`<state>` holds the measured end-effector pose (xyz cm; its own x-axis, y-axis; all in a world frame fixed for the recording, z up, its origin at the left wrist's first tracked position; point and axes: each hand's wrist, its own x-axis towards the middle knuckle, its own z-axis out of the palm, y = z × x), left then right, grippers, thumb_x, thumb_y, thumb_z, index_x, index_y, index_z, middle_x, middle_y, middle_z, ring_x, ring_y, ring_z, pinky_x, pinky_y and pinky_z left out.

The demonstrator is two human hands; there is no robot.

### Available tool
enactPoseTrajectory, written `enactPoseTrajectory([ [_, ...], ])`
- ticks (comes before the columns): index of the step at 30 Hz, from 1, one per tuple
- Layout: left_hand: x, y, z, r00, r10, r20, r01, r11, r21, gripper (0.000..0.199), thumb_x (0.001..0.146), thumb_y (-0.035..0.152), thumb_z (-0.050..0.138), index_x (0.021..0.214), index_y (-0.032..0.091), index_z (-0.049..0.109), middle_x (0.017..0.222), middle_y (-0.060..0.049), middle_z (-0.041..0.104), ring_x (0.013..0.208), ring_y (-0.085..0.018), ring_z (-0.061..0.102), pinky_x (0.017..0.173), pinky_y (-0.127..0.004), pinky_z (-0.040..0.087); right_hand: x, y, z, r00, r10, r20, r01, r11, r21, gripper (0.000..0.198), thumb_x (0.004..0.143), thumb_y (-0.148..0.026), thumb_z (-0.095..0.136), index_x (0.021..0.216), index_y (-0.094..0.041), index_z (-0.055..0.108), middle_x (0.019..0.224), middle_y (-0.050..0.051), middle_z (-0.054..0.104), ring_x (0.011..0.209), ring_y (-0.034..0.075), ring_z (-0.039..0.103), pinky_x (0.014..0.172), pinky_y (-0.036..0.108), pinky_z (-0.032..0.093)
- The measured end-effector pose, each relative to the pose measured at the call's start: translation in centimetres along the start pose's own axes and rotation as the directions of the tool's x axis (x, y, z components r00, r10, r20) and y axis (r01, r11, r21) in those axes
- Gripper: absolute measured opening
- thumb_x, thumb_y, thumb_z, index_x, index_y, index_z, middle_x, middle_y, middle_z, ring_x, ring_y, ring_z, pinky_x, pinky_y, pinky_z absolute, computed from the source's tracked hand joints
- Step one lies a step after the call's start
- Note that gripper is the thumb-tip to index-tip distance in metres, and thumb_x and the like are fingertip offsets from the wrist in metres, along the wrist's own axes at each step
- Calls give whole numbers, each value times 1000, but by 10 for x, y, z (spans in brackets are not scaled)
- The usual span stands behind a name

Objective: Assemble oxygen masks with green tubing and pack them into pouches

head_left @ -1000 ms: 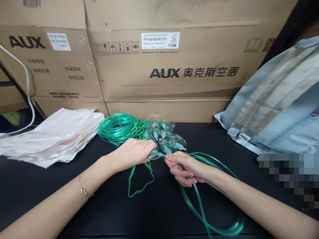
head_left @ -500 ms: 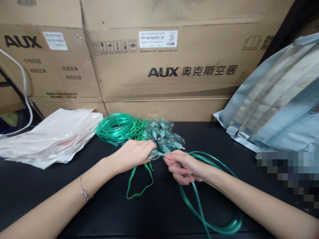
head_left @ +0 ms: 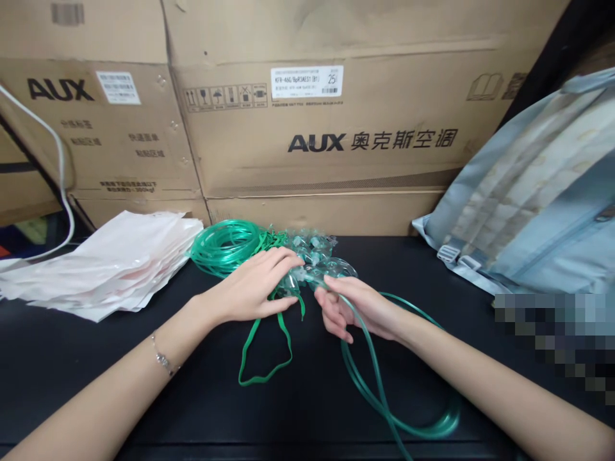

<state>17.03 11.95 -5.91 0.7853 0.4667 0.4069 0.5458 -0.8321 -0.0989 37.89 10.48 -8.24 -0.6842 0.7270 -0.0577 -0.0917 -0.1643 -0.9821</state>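
Observation:
My left hand (head_left: 262,285) is closed around a clear green oxygen mask (head_left: 289,283), thumb below and fingers over the top. From the mask a green elastic strap (head_left: 264,378) hangs in a loop onto the black table. My right hand (head_left: 360,307) pinches the green tubing (head_left: 369,349) close to the mask's connector, its other fingers loosely curled. The tubing runs down over the hand into loose loops below the right wrist. Whether the tube end sits fully on the connector I cannot tell. Just behind the hands lie several more clear masks (head_left: 317,246).
Coiled green tubing (head_left: 225,243) lies behind my left hand, next to a stack of white plastic bags (head_left: 110,269). Cardboard boxes (head_left: 307,173) stand along the back of the black table (head_left: 192,397). A light blue backpack (head_left: 552,211) leans at the right; a white cable (head_left: 60,160) hangs at the left.
Both hands have risen slightly with the mask and tubing. My left hand's fingers have loosened and spread a little, and the tubing now arches higher over my right hand. The view has shifted slightly.

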Motion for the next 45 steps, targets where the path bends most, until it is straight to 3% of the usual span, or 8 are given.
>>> enactPoseTrajectory([
  [3, -4, -2, -3, 1000, 8, 0, -8, 998, -64, 42, 84, 32, 47, 121, 16, 36, 117, -13, 45, 109, -25, 43, 90, -41, 38, -9, -21, -6, 983, -98, -157, 27, 916, -400, 40, 81, -51, 41, 82, -13, 53, 61, 2, 54, 59, 15, 56, 46, 24, 45],
  [6, -6, -7, -3, 1000, 19, -9, -20, 996, -84, 43, 83, 34, 49, 121, 17, 37, 117, -13, 44, 109, -25, 42, 91, -42, 38, -34, -44, -20, 887, -363, -285, -54, 532, -845, 36, 80, -49, 45, 84, -16, 57, 73, 4, 58, 69, 15, 54, 60, 27, 43],
  [9, -5, -11, -1, 999, 30, -24, -31, 997, -72, 41, 83, 34, 49, 119, 19, 39, 118, -12, 44, 110, -25, 42, 90, -43, 39, -67, -50, -37, 868, -324, -377, -334, 181, -925, 41, 79, -54, 44, 88, -17, 60, 83, 7, 61, 73, 19, 56, 65, 31, 42],
  [13, -3, -13, 2, 998, 33, -52, -34, 999, -17, 39, 82, 29, 51, 119, 20, 41, 121, -13, 41, 113, -26, 39, 90, -45, 39, -92, -30, -55, 859, -158, -486, -501, -68, -863, 54, 73, -53, 52, 109, -12, 56, 104, 17, 56, 91, 30, 56, 73, 37, 44],
  [20, 1, -5, 1, 989, 108, -102, -100, 992, 79, 36, 78, 7, 49, 110, 25, 50, 120, -10, 39, 115, -27, 33, 94, -50, 33, -80, -12, -64, 966, -122, -226, -225, 21, -974, 30, 82, -17, 41, 107, -17, 57, 101, 10, 56, 87, 21, 57, 76, 31, 44],
  [31, 1, 11, 6, 891, 238, -387, -154, 960, 235, 12, 78, 18, 57, 81, 19, 46, 101, -8, 60, 99, -22, 47, 81, -36, 44, -47, -6, -44, 973, -229, -4, 19, 96, -995, 30, 79, -7, 44, 101, -13, 63, 97, 10, 60, 88, 18, 58, 80, 29, 45],
  [38, 10, 15, 12, 764, 190, -617, -86, 977, 194, 29, 68, 26, 68, 76, 19, 41, 75, -2, 56, 82, -19, 53, 70, -29, 47, -34, 4, -32, 944, -323, 60, 64, 1, -998, 31, 79, -4, 43, 98, -15, 65, 90, 7, 62, 80, 15, 60, 73, 26, 48],
  [45, 34, 29, 3, 797, 24, -603, -141, 979, -147, 39, 66, 22, 66, 87, 20, 34, 96, -8, 47, 101, -23, 49, 81, -39, 44, -31, 15, -23, 917, -388, 93, 24, -179, -983, 32, 82, -8, 38, 99, -17, 64, 89, 8, 61, 85, 18, 58, 71, 29, 50],
])
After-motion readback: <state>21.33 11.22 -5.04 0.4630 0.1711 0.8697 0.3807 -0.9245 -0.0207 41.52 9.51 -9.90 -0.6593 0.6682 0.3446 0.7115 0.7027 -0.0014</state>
